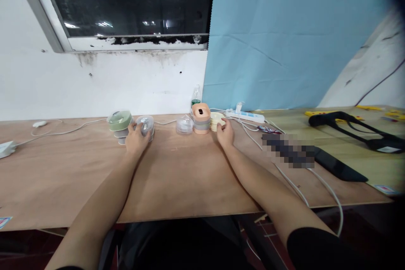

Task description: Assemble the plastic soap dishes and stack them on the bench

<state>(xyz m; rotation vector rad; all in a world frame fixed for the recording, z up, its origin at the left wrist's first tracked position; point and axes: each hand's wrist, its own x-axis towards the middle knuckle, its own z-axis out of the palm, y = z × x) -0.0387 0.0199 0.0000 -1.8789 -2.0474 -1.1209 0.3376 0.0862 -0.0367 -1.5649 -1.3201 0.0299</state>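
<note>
My left hand [136,138] curls its fingers over the near left side of a stack of round grey containers [146,121] with a clear top. Just left of it stands a stack with a pale green round top [119,120] and grey parts beneath, partly behind my fingers. My right hand [225,133] grips the right side of a stack of cream round pieces [216,120]. Between the hands are a stack of clear plastic round pieces [184,126] and a taller orange and grey stack [201,118], whose peach top has a dark slot.
Behind the orange stack stands a plastic bottle [196,94]. A white power strip [246,115] and cables lie to the right, near a black phone-like slab [338,163] and a black strapped frame [357,128]. A white adapter [6,149] sits far left on the wooden table [177,177].
</note>
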